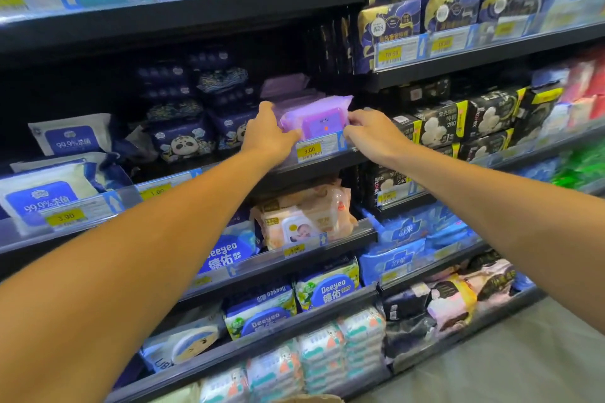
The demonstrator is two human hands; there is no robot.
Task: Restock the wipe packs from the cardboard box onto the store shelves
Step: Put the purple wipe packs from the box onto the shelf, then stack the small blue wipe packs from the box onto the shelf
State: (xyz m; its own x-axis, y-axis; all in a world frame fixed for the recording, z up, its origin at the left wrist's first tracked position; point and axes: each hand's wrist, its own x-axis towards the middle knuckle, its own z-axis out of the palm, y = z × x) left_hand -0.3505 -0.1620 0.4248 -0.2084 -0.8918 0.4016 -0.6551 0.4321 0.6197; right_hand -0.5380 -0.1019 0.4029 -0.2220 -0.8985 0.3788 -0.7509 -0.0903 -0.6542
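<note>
A purple wipe pack (316, 119) with a hard purple lid lies at the front of the second shelf (327, 163), just behind a yellow 3.00 price tag. My left hand (270, 132) grips its left end and my right hand (370, 131) holds its right end. More purple packs (283, 87) are stacked behind it, deeper in the shelf. A sliver of brown cardboard, likely the box (307, 398), shows at the bottom edge of the view.
Dark blue panda packs (183, 141) stand left of the purple ones, white-and-blue 99.9% packs (49, 196) further left. Black pad packs (442, 124) fill the bay to the right. Baby wipes (304, 219) and Deeyeo packs (327, 288) sit on lower shelves. Grey floor (523, 353) lies at lower right.
</note>
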